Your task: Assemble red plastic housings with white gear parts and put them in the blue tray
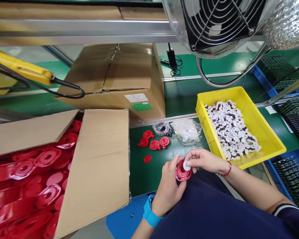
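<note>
Near the table's front edge my left hand point(169, 184) grips a round red plastic housing point(181, 174) with a raised rim, its open side facing up. Between the thumb and fingers of my right hand point(201, 159) is a small white disc point(186, 165), held over the housing. Whether the disc touches the housing I cannot tell. Several red parts point(154, 144) lie on the green table beyond my left hand, with a flat red disc point(147, 159) closer to me. To the right, a yellow bin point(266, 146) contains a heap of white and black discs point(230, 127).
An open cardboard box point(102, 159) full of red parts point(48, 157) stands at the left, a closed carton point(139, 76) behind it. Plastic bags point(186, 130) lie behind the red parts. A fan point(216, 23) hangs overhead; blue trays point(284, 172) of circuit boards are at the right.
</note>
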Demonstrator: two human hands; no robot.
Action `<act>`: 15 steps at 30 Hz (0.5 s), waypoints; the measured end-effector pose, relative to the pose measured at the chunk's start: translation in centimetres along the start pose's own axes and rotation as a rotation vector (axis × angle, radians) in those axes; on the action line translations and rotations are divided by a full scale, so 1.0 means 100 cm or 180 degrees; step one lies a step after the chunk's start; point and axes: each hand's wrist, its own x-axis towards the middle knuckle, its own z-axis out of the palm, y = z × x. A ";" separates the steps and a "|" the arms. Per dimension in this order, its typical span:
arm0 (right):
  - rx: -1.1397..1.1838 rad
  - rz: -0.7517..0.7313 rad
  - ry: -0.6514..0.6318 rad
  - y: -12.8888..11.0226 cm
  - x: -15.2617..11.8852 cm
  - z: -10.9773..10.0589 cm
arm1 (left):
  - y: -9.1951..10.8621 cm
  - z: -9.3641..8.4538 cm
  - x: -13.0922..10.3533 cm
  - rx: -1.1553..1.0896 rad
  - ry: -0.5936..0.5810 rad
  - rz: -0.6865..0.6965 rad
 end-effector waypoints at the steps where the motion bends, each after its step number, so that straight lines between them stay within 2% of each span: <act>1: -0.0036 0.0045 -0.0005 0.001 0.001 -0.002 | 0.000 0.000 0.000 0.0022 -0.0010 -0.0004; 9: 0.0138 0.0260 -0.0033 0.001 0.001 -0.008 | 0.000 0.001 -0.001 0.0097 0.0055 0.0067; 15: 0.0020 0.0324 0.0031 0.003 0.000 -0.008 | -0.005 0.008 -0.004 0.0194 -0.0203 0.0051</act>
